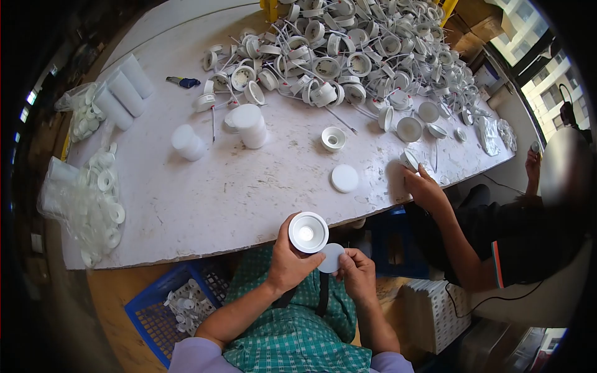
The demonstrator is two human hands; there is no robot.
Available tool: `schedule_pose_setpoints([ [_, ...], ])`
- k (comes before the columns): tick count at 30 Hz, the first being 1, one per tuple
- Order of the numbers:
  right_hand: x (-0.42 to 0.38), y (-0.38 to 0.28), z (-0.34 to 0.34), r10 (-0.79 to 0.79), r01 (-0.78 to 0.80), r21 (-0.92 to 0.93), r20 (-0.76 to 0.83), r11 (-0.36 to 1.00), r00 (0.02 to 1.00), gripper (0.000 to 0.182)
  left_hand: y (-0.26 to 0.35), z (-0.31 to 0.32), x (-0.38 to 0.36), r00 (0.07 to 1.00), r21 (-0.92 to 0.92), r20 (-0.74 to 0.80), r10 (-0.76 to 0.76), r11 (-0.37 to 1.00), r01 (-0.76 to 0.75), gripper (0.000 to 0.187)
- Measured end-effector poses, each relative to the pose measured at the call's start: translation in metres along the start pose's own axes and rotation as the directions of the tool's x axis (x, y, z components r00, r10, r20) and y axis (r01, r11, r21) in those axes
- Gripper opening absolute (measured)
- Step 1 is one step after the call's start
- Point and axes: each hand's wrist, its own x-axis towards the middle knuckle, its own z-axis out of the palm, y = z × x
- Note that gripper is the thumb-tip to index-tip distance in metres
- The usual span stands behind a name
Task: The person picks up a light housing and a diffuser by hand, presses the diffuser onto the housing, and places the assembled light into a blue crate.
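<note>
My left hand (287, 267) is closed around a white round downlight housing (308, 232), its stepped, cup-shaped inside facing me. A thin white plastic disc (332, 258) is pinched at its edge by my right hand (359, 273), and my left thumb is at the disc's other side, just below the housing. On the table ahead lie a loose white disc (344, 178) and another housing (333, 139). Stacks of white discs (250, 127) and a shorter stack (188, 143) stand farther left.
A large heap of wired light fittings (348, 56) covers the table's back. A co-worker's hand (428, 188) holds a fitting at the right. Bags of white rings (102, 199) lie at the left, near a utility knife (183, 81). A blue crate (140, 304) stands below.
</note>
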Motion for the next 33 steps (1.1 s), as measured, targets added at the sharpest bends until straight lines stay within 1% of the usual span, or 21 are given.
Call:
schedule_pose_setpoints([
  [2,-0.001,-0.001,-0.003,0.032,-0.032,0.047,0.018,0.998,0.999,0.016,0.003,0.002,-0.001,0.999,-0.163,0.029,-0.039,0.986,0.044,0.079],
  [5,-0.004,-0.002,-0.005,0.072,-0.075,0.101,0.037,0.992,0.997,0.017,0.001,0.002,-0.002,0.998,-0.167,0.051,-0.026,0.985,0.035,0.078],
  [8,-0.005,0.003,-0.006,0.045,-0.044,0.069,-0.004,0.997,0.999,0.019,-0.003,0.005,-0.005,0.999,-0.146,0.048,-0.007,0.989,0.014,0.078],
  [9,-0.006,0.006,-0.006,0.013,-0.012,0.021,-0.006,1.000,1.000,0.017,-0.002,0.007,-0.006,0.999,-0.145,0.050,-0.007,0.989,0.014,0.078],
  [10,-0.006,0.007,-0.006,-0.019,0.019,-0.028,-0.007,0.999,1.000,0.017,0.002,0.009,-0.007,0.998,-0.170,0.053,-0.039,0.984,0.048,0.078],
  [11,-0.007,0.007,-0.005,-0.020,0.020,-0.027,-0.007,0.999,1.000,0.017,0.004,0.010,-0.007,0.996,-0.195,0.057,-0.072,0.977,0.082,0.077],
  [12,-0.008,0.007,-0.005,-0.020,0.019,-0.040,-0.028,0.999,0.999,0.017,0.003,0.010,-0.007,0.996,-0.194,0.057,-0.072,0.978,0.082,0.077],
  [14,-0.009,0.006,-0.004,-0.020,0.018,-0.053,-0.047,0.998,0.999,0.018,0.000,0.009,-0.008,0.998,-0.048,0.048,-0.037,0.998,0.039,0.077],
  [16,-0.011,0.005,-0.004,0.004,-0.008,-0.090,-0.038,0.996,0.999,0.018,-0.003,0.008,-0.008,0.999,-0.030,0.035,-0.026,0.999,0.027,0.078],
  [18,-0.011,0.003,-0.005,-0.010,0.010,-0.061,-0.002,0.998,1.000,0.018,-0.004,0.007,-0.007,1.000,-0.013,0.020,-0.014,1.000,0.014,0.078],
  [19,-0.010,0.003,-0.005,-0.026,0.027,-0.030,0.033,0.999,0.999,0.019,-0.004,0.005,-0.007,1.000,-0.033,0.020,-0.021,0.999,0.022,0.079],
  [21,-0.009,0.004,-0.014,-0.040,0.041,-0.032,0.017,0.999,0.999,0.021,-0.001,0.003,-0.007,1.000,-0.055,0.013,-0.027,0.998,0.028,0.080],
  [23,-0.006,0.002,-0.022,-0.053,0.053,-0.037,0.001,0.998,0.999,0.024,0.006,0.001,-0.009,0.988,-0.266,0.083,-0.133,0.952,0.151,0.081],
  [24,-0.003,0.001,-0.026,-0.079,0.080,0.014,-0.062,0.997,0.995,0.024,0.006,0.001,-0.010,0.988,-0.267,0.079,-0.134,0.952,0.151,0.081],
  [25,-0.002,-0.001,-0.026,-0.101,0.109,0.063,-0.128,0.992,0.987,0.025,0.006,0.000,-0.011,0.983,-0.306,0.122,-0.140,0.937,0.171,0.081],
  [26,-0.002,-0.007,-0.022,-0.076,0.090,0.106,-0.134,0.990,0.988,0.025,0.006,0.000,-0.012,0.976,-0.343,0.165,-0.142,0.920,0.192,0.082],
  [27,0.000,-0.008,-0.018,-0.075,0.089,0.106,-0.134,0.990,0.988,0.025,0.003,-0.001,-0.013,0.976,-0.343,0.165,-0.143,0.920,0.192,0.082],
  [29,0.001,-0.008,-0.011,-0.083,0.090,0.138,-0.051,0.986,0.995,0.025,-0.004,-0.002,-0.014,0.972,-0.224,0.230,-0.050,0.969,0.103,0.082],
  [30,0.002,-0.006,-0.009,-0.085,0.087,0.138,-0.023,0.987,0.996,0.025,-0.006,-0.002,-0.015,0.972,-0.226,0.229,-0.049,0.969,0.103,0.082],
  [32,0.005,-0.006,-0.004,-0.062,0.064,0.124,-0.023,0.990,0.998,0.025,-0.006,-0.003,-0.016,0.968,-0.166,0.250,-0.029,0.983,0.072,0.081],
  [33,0.006,-0.005,-0.002,-0.040,0.043,0.113,-0.024,0.993,0.999,0.026,-0.005,-0.003,-0.016,0.969,-0.167,0.245,-0.029,0.983,0.071,0.081],
])
